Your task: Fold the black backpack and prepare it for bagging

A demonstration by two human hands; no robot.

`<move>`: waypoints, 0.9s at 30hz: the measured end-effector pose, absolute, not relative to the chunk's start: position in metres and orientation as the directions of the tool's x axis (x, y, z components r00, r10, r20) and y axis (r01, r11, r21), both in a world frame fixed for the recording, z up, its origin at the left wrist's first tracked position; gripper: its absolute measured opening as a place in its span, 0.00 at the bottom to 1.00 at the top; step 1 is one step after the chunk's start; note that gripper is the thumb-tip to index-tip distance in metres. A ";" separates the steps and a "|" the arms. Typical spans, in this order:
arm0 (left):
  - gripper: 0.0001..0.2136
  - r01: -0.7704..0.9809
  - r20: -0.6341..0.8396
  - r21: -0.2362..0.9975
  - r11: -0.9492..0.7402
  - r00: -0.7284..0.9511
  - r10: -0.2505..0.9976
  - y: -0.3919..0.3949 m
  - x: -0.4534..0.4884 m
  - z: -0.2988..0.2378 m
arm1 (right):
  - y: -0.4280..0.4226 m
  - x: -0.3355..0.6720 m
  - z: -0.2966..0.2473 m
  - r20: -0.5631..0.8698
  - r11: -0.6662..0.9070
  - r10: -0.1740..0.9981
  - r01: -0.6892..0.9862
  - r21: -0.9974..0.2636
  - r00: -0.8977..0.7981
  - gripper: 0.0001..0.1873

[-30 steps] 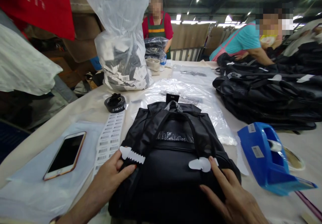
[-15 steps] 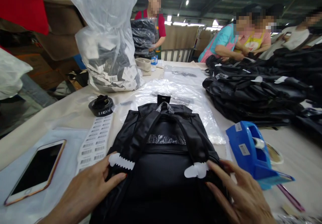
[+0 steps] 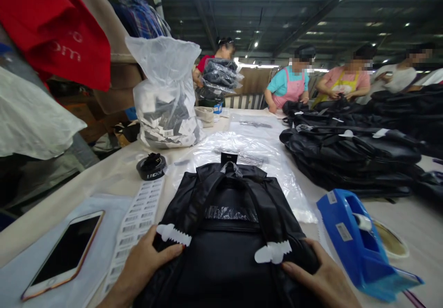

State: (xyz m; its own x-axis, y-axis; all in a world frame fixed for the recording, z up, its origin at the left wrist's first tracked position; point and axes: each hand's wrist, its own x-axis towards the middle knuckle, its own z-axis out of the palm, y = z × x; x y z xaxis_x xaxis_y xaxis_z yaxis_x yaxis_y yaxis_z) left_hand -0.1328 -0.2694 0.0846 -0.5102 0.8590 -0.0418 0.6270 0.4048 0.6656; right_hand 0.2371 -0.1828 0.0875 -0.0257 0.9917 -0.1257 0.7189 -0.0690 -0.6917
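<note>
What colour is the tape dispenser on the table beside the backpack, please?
The tape dispenser is bright blue, shown clearly in the head view, right of the black backpack.

Backpack (image 3: 228, 234): black cloth, slight sheen; tape dispenser (image 3: 360, 243): glossy blue plastic; tablecloth (image 3: 114, 174): matt, probably fabric.

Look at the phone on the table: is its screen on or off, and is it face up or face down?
Off and face up. The phone lies flat on a pale sheet, its dark glass upward, showing no lit picture.
</note>
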 end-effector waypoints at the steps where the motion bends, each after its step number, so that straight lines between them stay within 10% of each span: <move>1: 0.28 0.590 -0.048 0.701 0.400 -0.521 0.852 -0.266 -0.131 0.089 | -0.180 0.234 0.095 -0.125 -0.062 0.992 0.711 -0.700 -0.036 0.33; 8: 0.27 0.530 -0.008 0.777 0.338 -0.529 0.848 -0.245 -0.118 0.148 | -0.171 0.232 0.159 -0.039 -0.023 0.999 0.634 -0.773 -0.011 0.29; 15: 0.32 0.642 -0.165 0.657 0.395 -0.389 0.906 -0.261 -0.103 0.100 | -0.186 0.257 0.090 -0.199 -0.130 0.978 0.578 -0.806 -0.057 0.31; 20: 0.51 0.858 0.039 0.421 0.295 -0.342 0.939 -0.256 -0.108 0.121 | -0.173 0.272 0.122 0.029 0.209 0.970 0.759 -0.616 -0.243 0.48; 27: 0.31 0.931 -0.179 0.331 -0.155 0.223 0.958 -0.223 -0.080 0.168 | -0.136 0.198 0.175 0.380 0.514 0.849 0.742 -0.431 -0.368 0.35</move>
